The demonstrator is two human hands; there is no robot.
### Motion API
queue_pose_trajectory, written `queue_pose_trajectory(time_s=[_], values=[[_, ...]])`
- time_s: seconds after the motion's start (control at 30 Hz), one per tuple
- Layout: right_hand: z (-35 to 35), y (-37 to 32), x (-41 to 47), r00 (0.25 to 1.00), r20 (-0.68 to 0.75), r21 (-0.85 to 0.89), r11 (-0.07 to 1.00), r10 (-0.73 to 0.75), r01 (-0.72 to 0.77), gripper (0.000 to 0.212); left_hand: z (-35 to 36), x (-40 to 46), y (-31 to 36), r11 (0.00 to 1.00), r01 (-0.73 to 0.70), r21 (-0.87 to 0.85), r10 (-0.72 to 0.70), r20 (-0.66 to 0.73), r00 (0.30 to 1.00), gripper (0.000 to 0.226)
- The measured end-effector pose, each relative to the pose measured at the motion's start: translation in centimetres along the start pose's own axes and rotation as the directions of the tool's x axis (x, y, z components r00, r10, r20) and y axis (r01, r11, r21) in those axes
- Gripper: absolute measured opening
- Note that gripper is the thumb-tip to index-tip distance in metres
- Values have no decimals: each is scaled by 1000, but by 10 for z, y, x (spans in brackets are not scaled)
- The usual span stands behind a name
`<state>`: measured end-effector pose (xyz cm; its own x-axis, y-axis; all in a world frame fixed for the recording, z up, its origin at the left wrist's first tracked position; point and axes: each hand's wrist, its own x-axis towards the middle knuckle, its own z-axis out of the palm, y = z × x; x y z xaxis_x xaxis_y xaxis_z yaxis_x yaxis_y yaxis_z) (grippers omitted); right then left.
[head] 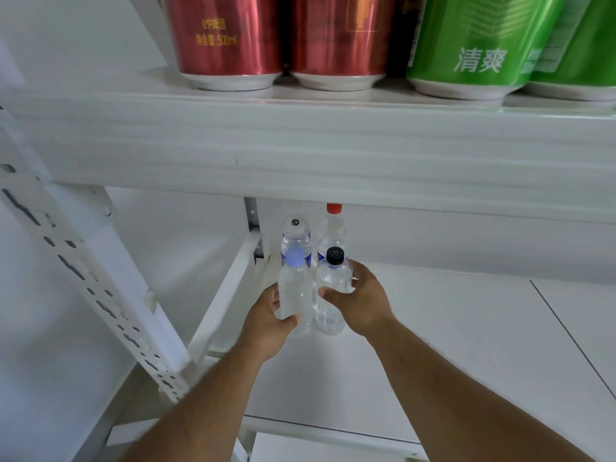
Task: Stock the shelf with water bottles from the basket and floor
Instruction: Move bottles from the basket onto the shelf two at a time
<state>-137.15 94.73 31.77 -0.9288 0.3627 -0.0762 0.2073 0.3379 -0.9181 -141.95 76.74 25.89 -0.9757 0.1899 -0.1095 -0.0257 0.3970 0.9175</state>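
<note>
Two bottles stand on the shelf (433, 345) in my fingers. My left hand (266, 328) grips the blue-capped bottle (295, 295); my right hand (360, 301) grips the black-capped bottle (333, 288)

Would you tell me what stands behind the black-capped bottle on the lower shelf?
A red-capped bottle stands directly behind the black-capped bottle, which the right hand grips. Its lower half is covered.

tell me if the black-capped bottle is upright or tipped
Upright: the black-capped bottle stands base down on the shelf, cap on top, right hand gripping it.
</note>
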Motion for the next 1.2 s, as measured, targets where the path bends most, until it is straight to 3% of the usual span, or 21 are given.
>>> queue_pose_trajectory(time_s=[0.13, 0.27, 0.43, 0.53, 0.6, 0.7, 0.83, 1.03, 1.2], values=[[-2, -1, -11, 998, -2, -45, 997, 63, -63, 74, -4, -17, 1, 997, 71, 19, -71, -20, 997, 76], [-3, -5, -37, 990, 10, -100, 985, 140, -139, 85, -9, -46, 4, 990, 86, 108, -85, -15, 996, 74], [-5, -9, -94, 985, 35, -236, 959, 167, -154, 58, -15, -85, 7, 928, 15, 372, -48, 80, 996, 74], [-3, -3, -127, 983, 91, -401, 909, 161, -112, 68, -17, -107, 10, 843, -63, 535, -21, 150, 988, 74], [0, 5, -145, 978, 142, -547, 836, 152, -50, 82, -19, -125, 15, 754, -113, 647, -12, 185, 983, 74], [1, 17, -169, 969, 225, -697, 712, 106, 84, 84, -21, -153, 21, 631, -164, 758, -5, 216, 976, 74], [-5, 24, -199, 955, 291, -741, 645, 57, 187, 82, -19, -192, 27, 567, -184, 803, -3, 226, 974, 73], [-30, 43, -258, 944, 329, -744, 615, -4, 262, 75, -6, -263, 28, 559, -156, 815, -45, 218, 975, 70], [-46, 95, -308, 938, 338, -750, 623, 71, 223, 75, 19, -319, -3, 505, -153, 849, -119, 244, 962, 71]])
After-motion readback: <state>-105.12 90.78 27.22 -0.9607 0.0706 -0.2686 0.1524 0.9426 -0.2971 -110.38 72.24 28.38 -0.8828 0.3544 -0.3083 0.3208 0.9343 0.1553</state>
